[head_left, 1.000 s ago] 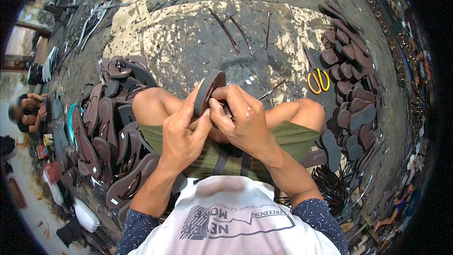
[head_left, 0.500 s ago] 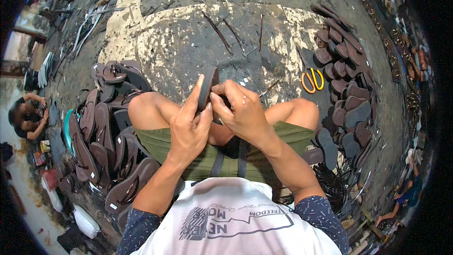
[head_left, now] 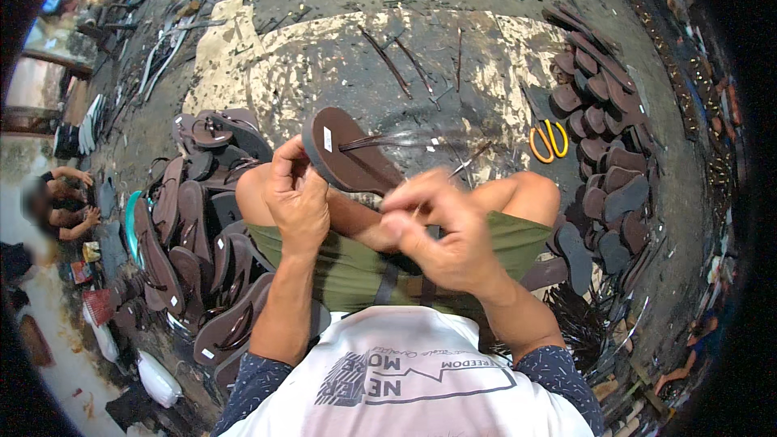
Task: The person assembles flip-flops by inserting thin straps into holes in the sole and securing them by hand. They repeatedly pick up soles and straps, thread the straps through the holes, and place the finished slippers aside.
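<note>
A brown flip-flop (head_left: 344, 154) with a small white label hangs over my crossed legs, its brown sole face showing. My left hand (head_left: 299, 198) grips it by the edge at its left end, fingers closed. Dark thin straps (head_left: 368, 142) run from near the label toward the right, blurred by motion. My right hand (head_left: 441, 226) is at the sole's other end, its fingers bent and smeared, so whether it holds anything is unclear.
Piles of brown flip-flops (head_left: 190, 226) lie at my left, and stacked soles (head_left: 615, 170) at my right. Scissors (head_left: 549, 142) with orange and yellow handles, thin rods (head_left: 384, 61) and a pale worn sheet (head_left: 283, 57) are ahead. Another person (head_left: 61, 206) sits far left.
The flip-flop has turned from edge-on to face-up with its label and straps showing. My left hand has moved down to its left end; my right hand has shifted right and down.
</note>
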Action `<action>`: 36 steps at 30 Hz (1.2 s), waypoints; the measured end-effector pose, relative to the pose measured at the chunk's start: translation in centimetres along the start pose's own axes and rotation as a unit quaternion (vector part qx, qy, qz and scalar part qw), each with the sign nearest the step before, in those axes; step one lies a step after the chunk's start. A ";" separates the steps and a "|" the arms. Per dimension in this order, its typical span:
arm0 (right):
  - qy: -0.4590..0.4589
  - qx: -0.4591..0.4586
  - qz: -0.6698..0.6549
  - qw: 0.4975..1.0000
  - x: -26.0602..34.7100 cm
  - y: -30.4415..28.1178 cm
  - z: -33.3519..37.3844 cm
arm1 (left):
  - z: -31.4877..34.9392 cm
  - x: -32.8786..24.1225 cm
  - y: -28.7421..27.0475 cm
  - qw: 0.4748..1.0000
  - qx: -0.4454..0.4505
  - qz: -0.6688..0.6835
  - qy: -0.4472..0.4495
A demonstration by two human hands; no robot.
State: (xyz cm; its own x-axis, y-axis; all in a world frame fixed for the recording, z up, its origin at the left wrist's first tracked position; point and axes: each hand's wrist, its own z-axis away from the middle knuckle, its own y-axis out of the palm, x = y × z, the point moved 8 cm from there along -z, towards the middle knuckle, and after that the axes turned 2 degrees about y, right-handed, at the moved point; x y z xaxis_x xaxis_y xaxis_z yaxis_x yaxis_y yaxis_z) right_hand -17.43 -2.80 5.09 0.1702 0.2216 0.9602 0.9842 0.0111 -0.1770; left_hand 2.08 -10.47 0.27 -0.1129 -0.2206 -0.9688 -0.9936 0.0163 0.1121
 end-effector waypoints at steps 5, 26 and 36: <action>0.322 -0.086 -0.585 0.739 -10.7 7.4 2.2 | 2.9 3.5 1.5 0.979 -0.065 0.176 -0.075; 0.231 0.292 -0.289 0.882 -10.1 0.8 -0.4 | 1.4 0.8 5.2 0.947 0.103 0.185 -0.243; 0.167 -0.144 -0.255 0.942 -12.8 -2.7 2.6 | -0.2 4.6 1.5 0.939 0.005 0.226 -0.259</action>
State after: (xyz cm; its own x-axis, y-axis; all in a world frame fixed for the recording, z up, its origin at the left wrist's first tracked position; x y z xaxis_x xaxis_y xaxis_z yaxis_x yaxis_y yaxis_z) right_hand -22.37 -3.18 -7.32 -0.3688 -0.0608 0.9275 0.9069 -0.2424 0.3447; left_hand 0.09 -11.70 -4.01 -0.5094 0.3140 -0.8012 -0.8433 0.0032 0.5374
